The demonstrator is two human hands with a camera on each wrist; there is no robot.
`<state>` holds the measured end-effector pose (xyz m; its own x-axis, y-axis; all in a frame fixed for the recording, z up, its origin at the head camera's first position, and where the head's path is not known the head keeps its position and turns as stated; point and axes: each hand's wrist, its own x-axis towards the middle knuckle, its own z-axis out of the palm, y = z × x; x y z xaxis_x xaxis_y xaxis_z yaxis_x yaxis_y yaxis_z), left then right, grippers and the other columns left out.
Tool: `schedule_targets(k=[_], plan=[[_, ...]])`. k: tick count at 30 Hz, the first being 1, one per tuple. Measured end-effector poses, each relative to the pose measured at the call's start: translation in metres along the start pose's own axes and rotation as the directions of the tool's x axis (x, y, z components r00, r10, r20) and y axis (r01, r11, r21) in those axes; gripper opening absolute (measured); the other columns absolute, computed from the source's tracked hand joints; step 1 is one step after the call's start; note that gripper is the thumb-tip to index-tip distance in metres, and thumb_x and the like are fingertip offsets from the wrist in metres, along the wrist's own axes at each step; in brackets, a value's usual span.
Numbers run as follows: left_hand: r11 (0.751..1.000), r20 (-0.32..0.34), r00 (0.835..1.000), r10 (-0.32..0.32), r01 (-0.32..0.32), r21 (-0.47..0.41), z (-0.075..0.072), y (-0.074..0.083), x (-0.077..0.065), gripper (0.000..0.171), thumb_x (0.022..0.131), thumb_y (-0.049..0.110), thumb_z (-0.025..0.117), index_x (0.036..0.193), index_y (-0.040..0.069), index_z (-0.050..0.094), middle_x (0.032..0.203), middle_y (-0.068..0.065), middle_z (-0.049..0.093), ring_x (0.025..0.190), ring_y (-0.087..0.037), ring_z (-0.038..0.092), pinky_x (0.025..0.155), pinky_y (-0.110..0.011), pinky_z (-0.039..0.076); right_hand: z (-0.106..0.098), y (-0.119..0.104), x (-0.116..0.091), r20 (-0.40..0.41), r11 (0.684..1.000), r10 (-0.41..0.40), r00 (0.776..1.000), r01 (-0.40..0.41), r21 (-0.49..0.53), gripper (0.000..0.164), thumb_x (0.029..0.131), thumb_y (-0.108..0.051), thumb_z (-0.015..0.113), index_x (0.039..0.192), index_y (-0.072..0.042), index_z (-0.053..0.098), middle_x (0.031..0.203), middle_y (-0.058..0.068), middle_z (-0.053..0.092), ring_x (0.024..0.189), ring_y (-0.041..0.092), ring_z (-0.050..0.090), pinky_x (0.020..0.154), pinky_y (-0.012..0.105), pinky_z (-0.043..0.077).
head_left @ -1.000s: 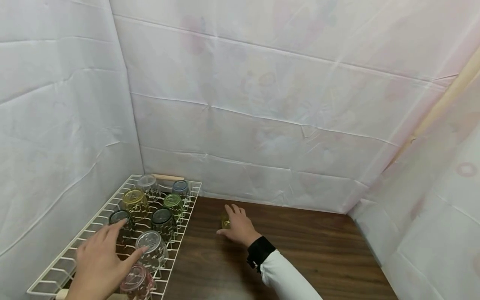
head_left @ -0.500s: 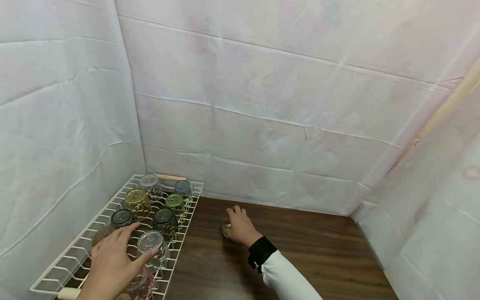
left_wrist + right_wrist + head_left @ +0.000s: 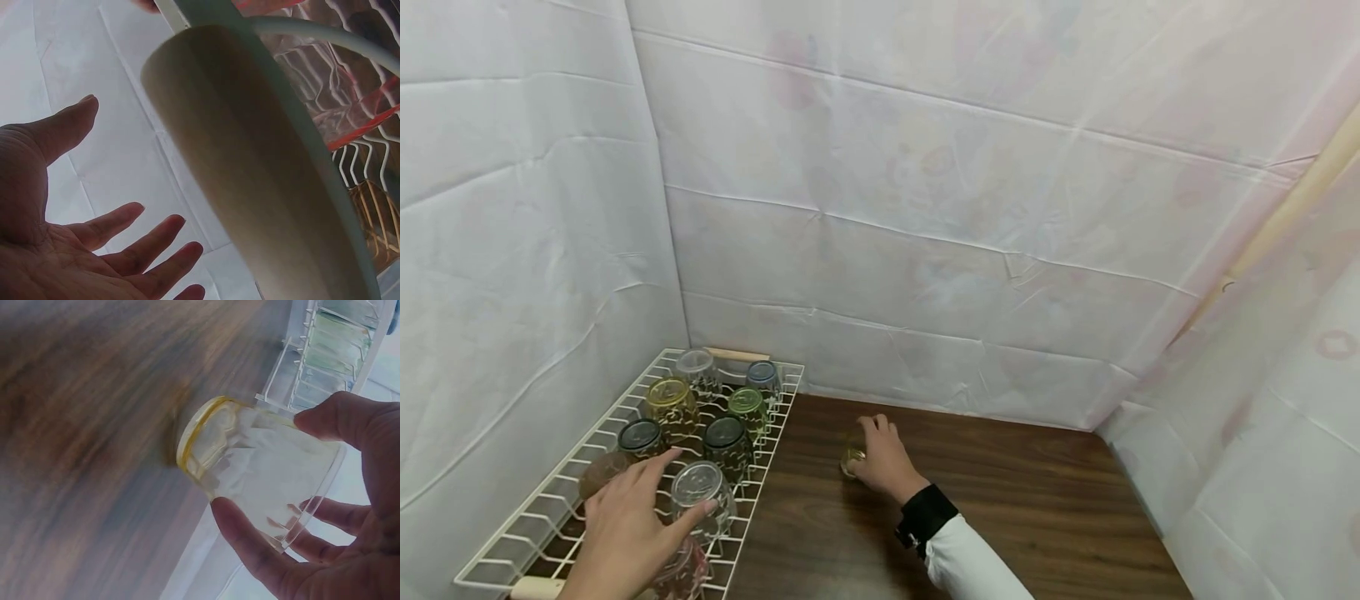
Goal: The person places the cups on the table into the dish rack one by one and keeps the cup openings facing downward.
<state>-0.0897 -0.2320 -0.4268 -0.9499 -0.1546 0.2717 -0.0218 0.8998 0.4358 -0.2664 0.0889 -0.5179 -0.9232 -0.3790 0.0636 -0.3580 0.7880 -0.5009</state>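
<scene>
My right hand (image 3: 886,457) grips a pale yellow drinking glass (image 3: 852,461) over the brown tabletop. In the right wrist view, the thumb and fingers wrap the sides of the glass (image 3: 262,462), its yellow-ringed thick base toward the wood; whether it touches the wood I cannot tell. My left hand (image 3: 628,529) hovers over the near part of the white wire rack (image 3: 553,492), fingers spread, holding nothing. It partly hides a pink glass (image 3: 679,571), with a clear glass (image 3: 703,492) just beyond the thumb. The left wrist view shows this hand (image 3: 94,250) beside the rack's wooden handle (image 3: 250,162).
Several upturned glasses stand on the rack: dark (image 3: 727,446), smoky (image 3: 642,436), yellow (image 3: 672,404), green (image 3: 747,408), blue (image 3: 763,377) and brownish (image 3: 602,473). White cloth walls (image 3: 887,250) enclose the dark wooden tabletop (image 3: 1000,508) at the back and sides.
My right hand has closed around the yellow glass, which has shifted slightly. My left hand has moved a little to the right, uncovering the brownish glass.
</scene>
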Motion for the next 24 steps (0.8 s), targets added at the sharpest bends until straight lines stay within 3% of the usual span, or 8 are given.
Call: schedule_targets(k=[5, 9, 12, 14, 15, 17, 20, 24], plan=[[1.000, 0.010, 1.000, -0.006, 0.006, -0.015, 0.001, 0.000, 0.001, 0.095, 0.086, 0.059, 0.084, 0.154, 0.004, 0.048, 0.143, -0.037, 0.056, 0.128, -0.064, 0.052, 0.098, -0.071, 0.033, -0.002, 0.007, -0.008, -0.025, 0.991, 0.026, 0.999, -0.023, 0.132, 0.068, 0.098, -0.025, 0.074, 0.157, -0.007, 0.043, 0.154, 0.021, 0.046, 0.138, 0.039, 0.052, 0.095, 0.049, 0.053], [1.000, 0.023, 1.000, -0.017, 0.017, -0.013, 0.000, -0.001, 0.001, 0.095, 0.086, 0.061, 0.083, 0.154, 0.004, 0.048, 0.143, -0.038, 0.055, 0.128, -0.063, 0.052, 0.097, -0.070, 0.033, -0.007, 0.012, -0.018, -0.026, 0.959, 0.045, 0.999, -0.035, 0.280, 0.066, 0.100, -0.027, 0.073, 0.156, -0.011, 0.042, 0.153, 0.019, 0.045, 0.134, 0.038, 0.057, 0.092, 0.049, 0.054], [1.000, 0.022, 1.000, -0.018, 0.018, -0.013, 0.001, -0.002, 0.001, 0.095, 0.087, 0.061, 0.082, 0.154, 0.004, 0.048, 0.143, -0.037, 0.056, 0.128, -0.062, 0.053, 0.097, -0.070, 0.033, -0.011, 0.016, -0.027, -0.037, 0.918, 0.055, 0.998, -0.036, 0.395, 0.063, 0.102, -0.028, 0.072, 0.155, -0.012, 0.041, 0.153, 0.019, 0.046, 0.137, 0.039, 0.055, 0.095, 0.050, 0.054], [1.000, 0.010, 1.000, -0.014, 0.014, -0.007, 0.002, -0.003, 0.001, 0.094, 0.086, 0.061, 0.083, 0.153, 0.003, 0.049, 0.142, -0.037, 0.056, 0.127, -0.062, 0.052, 0.097, -0.072, 0.033, -0.014, 0.020, -0.033, -0.033, 0.862, 0.063, 0.997, -0.038, 0.505, 0.062, 0.103, -0.027, 0.071, 0.155, -0.011, 0.040, 0.153, 0.020, 0.046, 0.139, 0.039, 0.053, 0.097, 0.054, 0.056], [1.000, 0.001, 1.000, -0.011, 0.011, -0.004, 0.002, -0.003, 0.000, 0.093, 0.086, 0.060, 0.084, 0.152, 0.003, 0.049, 0.142, -0.037, 0.056, 0.127, -0.063, 0.052, 0.098, -0.072, 0.032, -0.015, 0.021, -0.036, -0.022, 0.817, 0.064, 0.998, -0.039, 0.576, 0.062, 0.103, -0.025, 0.070, 0.155, -0.010, 0.039, 0.154, 0.022, 0.045, 0.138, 0.038, 0.053, 0.097, 0.056, 0.058], [1.000, -0.019, 1.000, -0.005, 0.005, 0.007, 0.003, -0.003, 0.000, 0.093, 0.086, 0.059, 0.084, 0.151, 0.003, 0.050, 0.141, -0.037, 0.057, 0.126, -0.064, 0.052, 0.098, -0.074, 0.032, -0.016, 0.024, -0.043, 0.002, 0.689, 0.055, 0.998, -0.039, 0.724, 0.062, 0.104, -0.020, 0.069, 0.155, -0.006, 0.037, 0.155, 0.024, 0.042, 0.132, 0.035, 0.056, 0.099, 0.060, 0.060], [1.000, -0.032, 1.000, 0.002, -0.001, 0.021, 0.004, -0.003, -0.001, 0.092, 0.086, 0.058, 0.084, 0.151, 0.002, 0.050, 0.141, -0.037, 0.057, 0.125, -0.064, 0.052, 0.099, -0.075, 0.032, -0.019, 0.025, -0.052, 0.048, 0.427, 0.047, 0.998, -0.063, 0.902, 0.059, 0.105, -0.016, 0.067, 0.152, -0.004, 0.033, 0.153, 0.021, 0.040, 0.126, 0.026, 0.062, 0.101, 0.057, 0.062], [1.000, -0.049, 0.999, 0.017, -0.017, 0.011, 0.005, 0.000, -0.001, 0.090, 0.085, 0.057, 0.085, 0.150, 0.003, 0.051, 0.140, -0.036, 0.058, 0.125, -0.063, 0.052, 0.098, -0.073, 0.032, -0.024, 0.020, -0.066, 0.039, 0.154, 0.029, 0.999, -0.043, 0.987, 0.040, 0.110, -0.016, 0.056, 0.145, -0.010, 0.036, 0.144, 0.008, 0.053, 0.124, 0.016, 0.067, 0.101, 0.046, 0.064]])
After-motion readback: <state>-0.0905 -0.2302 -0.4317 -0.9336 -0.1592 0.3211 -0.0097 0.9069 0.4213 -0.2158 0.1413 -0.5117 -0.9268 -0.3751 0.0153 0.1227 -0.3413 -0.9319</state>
